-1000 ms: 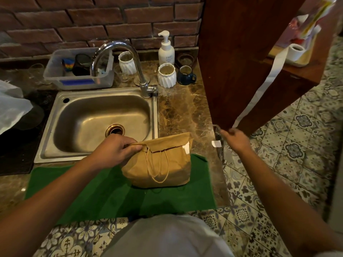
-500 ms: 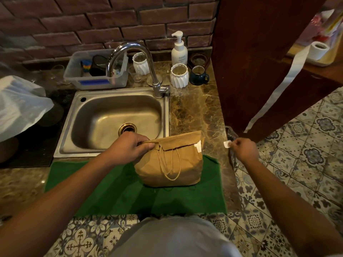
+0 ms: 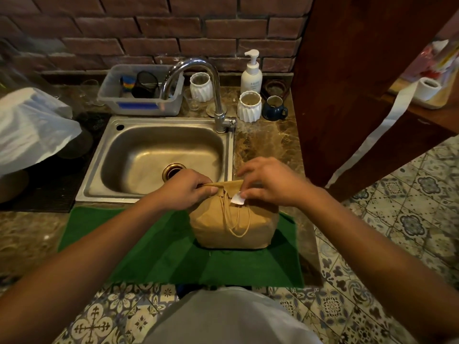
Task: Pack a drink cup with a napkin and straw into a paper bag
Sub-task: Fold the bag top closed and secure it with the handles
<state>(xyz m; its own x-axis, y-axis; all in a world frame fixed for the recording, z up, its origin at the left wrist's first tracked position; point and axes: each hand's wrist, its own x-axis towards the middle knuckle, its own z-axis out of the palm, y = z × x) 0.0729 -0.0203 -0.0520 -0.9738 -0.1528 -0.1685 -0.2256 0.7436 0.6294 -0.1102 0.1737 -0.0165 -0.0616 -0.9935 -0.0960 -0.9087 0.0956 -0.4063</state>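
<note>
Matt brown paper bag [image 3: 233, 224], glossy steel sink [image 3: 159, 155]

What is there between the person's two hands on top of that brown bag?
In the head view, between the left hand and right hand runs the paper bag's folded-over top edge; a small white sticker sits by the right fingertips.

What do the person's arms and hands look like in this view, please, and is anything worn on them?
Both forearms are bare right up to the frame edges, with no sleeves showing. The left hand and right hand carry no gloves, and no rings, watch or bracelets are visible. A light grey garment covers the torso below.
</note>
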